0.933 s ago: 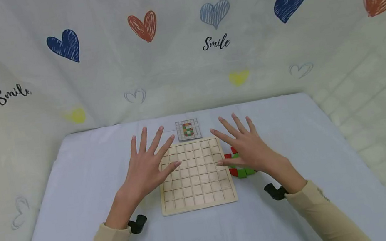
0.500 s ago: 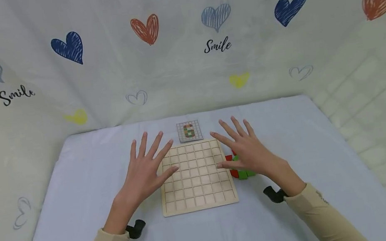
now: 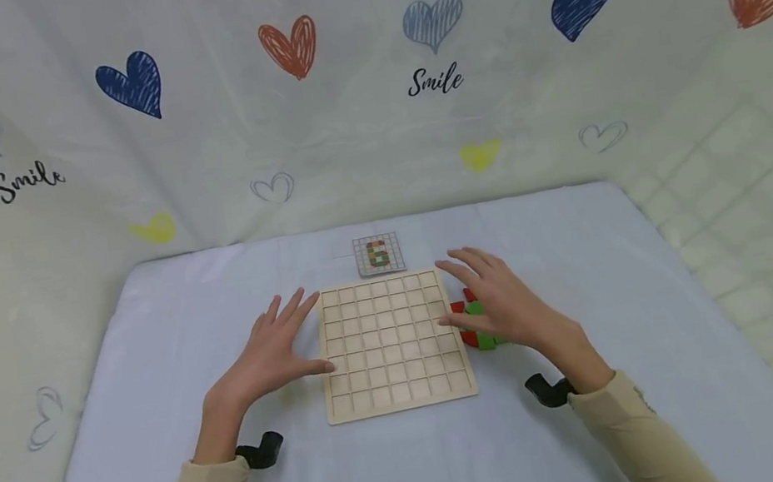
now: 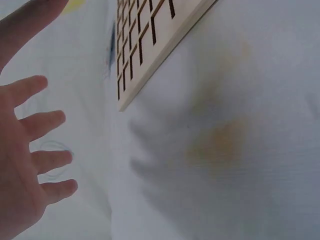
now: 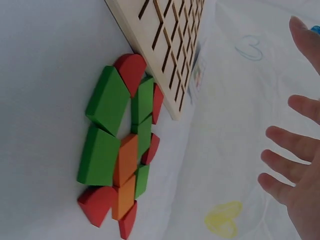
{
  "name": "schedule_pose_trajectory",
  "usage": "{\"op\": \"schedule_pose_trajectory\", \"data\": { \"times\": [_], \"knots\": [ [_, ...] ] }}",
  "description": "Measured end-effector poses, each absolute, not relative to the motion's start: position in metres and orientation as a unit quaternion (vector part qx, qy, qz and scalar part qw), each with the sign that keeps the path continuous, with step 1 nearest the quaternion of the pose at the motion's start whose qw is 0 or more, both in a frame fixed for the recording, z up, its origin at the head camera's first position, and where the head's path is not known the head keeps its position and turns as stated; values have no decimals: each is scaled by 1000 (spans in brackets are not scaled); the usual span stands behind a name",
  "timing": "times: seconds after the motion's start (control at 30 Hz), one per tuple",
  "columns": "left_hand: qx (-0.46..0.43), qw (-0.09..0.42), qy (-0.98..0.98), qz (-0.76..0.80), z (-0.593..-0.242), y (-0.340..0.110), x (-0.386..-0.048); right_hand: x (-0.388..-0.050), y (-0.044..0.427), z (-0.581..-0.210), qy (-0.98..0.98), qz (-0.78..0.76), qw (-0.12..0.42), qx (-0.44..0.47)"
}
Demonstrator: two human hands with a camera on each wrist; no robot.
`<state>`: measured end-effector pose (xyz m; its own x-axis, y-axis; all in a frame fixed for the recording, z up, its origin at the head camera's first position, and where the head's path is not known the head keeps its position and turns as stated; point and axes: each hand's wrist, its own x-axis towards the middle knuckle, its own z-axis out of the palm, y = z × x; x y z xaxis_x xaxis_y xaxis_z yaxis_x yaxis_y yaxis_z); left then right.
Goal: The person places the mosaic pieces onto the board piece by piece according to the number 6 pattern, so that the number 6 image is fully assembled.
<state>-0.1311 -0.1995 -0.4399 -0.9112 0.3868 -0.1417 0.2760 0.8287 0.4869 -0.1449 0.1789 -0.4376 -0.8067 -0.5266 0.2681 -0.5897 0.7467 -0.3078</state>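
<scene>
A wooden grid board (image 3: 394, 345) lies flat on the table, its square cells bare. Over its left edge hovers my left hand (image 3: 268, 352), fingers spread and holding nothing; in the left wrist view that hand (image 4: 25, 155) is apart from the board (image 4: 150, 55). My right hand (image 3: 506, 302) hangs above the board's right edge, fingers extended, nothing in its grasp. Beneath it lie several blocks, partly hidden in the head view: green blocks (image 5: 107, 100), orange blocks (image 5: 125, 160) and rounded red blocks (image 5: 131, 72), grouped beside the board in the right wrist view.
A small card (image 3: 378, 254) printed with a coloured figure on a grid lies just behind the board. The white-covered table (image 3: 423, 471) meets a cloth backdrop (image 3: 361, 127) with printed hearts. A dark wrist strap piece (image 3: 262, 451) juts from each wrist.
Both hands have gone from widely spread fingers to a more relaxed shape. My left hand has moved left and down, off most of the board; my right hand has tilted slightly. Board and blocks stay put.
</scene>
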Motion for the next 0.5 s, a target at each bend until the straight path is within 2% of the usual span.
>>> {"op": "schedule_pose_trajectory", "data": {
  "times": [0.5],
  "knots": [
    [143, 170, 938, 267, -482, -205, -130, -142, 182, -469, -929, 260, 51, 257]
  ]
}}
